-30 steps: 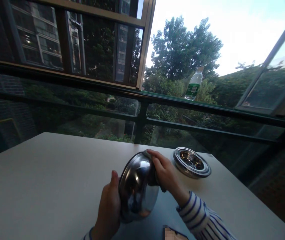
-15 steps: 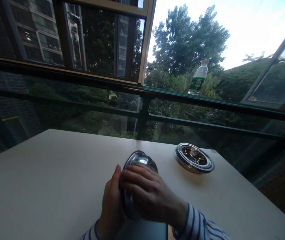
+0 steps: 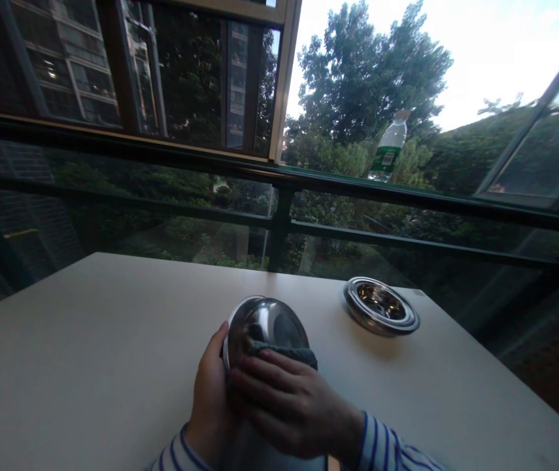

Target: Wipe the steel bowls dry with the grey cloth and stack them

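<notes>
A shiny metal bowl (image 3: pixel 279 320) is held up on its side over the near part of the table, its rounded outside facing me. My left hand (image 3: pixel 213 386) grips the rim at the left, thumb up along the edge. Across the bowl's outer wall lies my right hand (image 3: pixel 291 402), pressing a dark grey-green cloth (image 3: pixel 291 354) against the metal. Most of the cloth and the bowl's lower part are hidden behind that hand.
Several nested metal bowls or dishes (image 3: pixel 381 306) rest near the white table's (image 3: pixel 112 340) far right corner. Beyond the table runs a dark railing (image 3: pixel 406 195), with a green-labelled plastic bottle (image 3: pixel 387 154) standing on its ledge.
My right hand has moved from the bowl's upper right edge onto its outer wall, then slid slightly down, uncovering more metal and the cloth. My left hand keeps hold while the bowl has turned.
</notes>
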